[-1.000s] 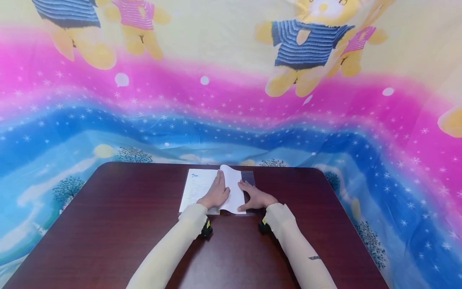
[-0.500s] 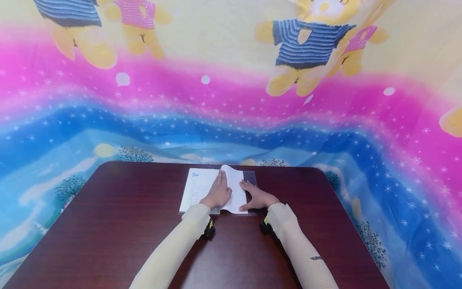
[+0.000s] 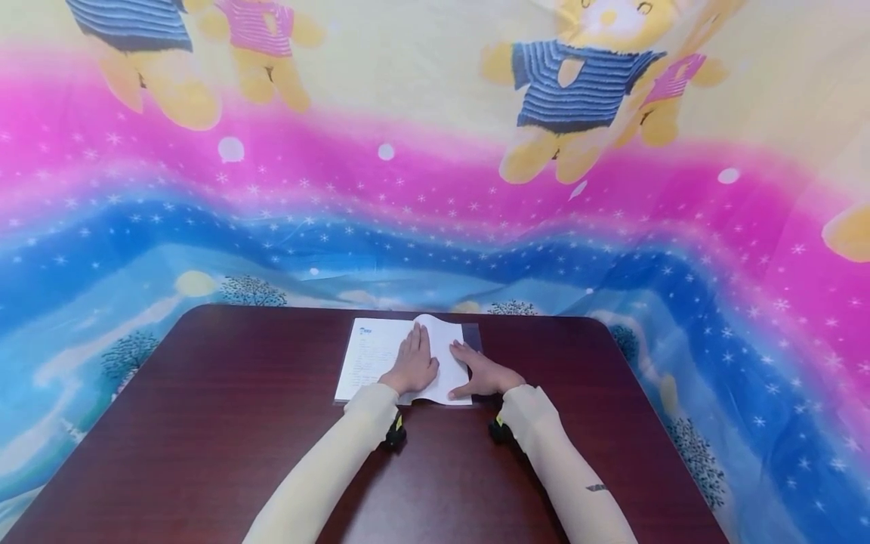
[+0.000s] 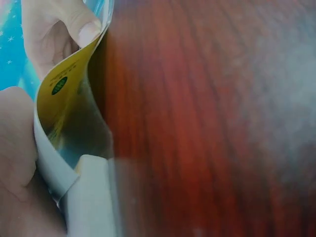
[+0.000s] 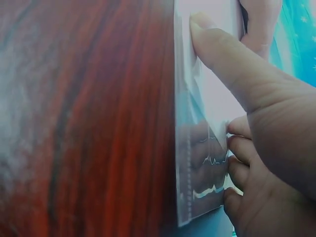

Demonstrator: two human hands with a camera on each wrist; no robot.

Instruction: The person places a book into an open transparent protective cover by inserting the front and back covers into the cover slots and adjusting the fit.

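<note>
A booklet (image 3: 370, 359) lies spread at the far side of the table, its left page printed. Its right leaf (image 3: 442, 351) is blank white on top and bows upward. The left wrist view shows that leaf's yellow underside (image 4: 61, 103) with a green oval mark. My left hand (image 3: 411, 366) presses flat near the fold with straight fingers. My right hand (image 3: 485, 374) spreads over the leaf's right side, thumb near the front corner and fingers farther back. Under and past that edge lies a clear plastic cover (image 5: 185, 197), with my right fingertips (image 5: 237, 170) at it.
The dark red-brown table (image 3: 238, 423) extends on both sides and in front of the booklet. Its far edge runs just behind the booklet. A printed cloth (image 3: 435, 196) with bears and snowflakes hangs behind and around the table.
The white leaf's right edge has shifted slightly right over the clear cover, leaving a narrower strip showing. Both hands stay in nearly the same places; the left has shifted slightly right.
</note>
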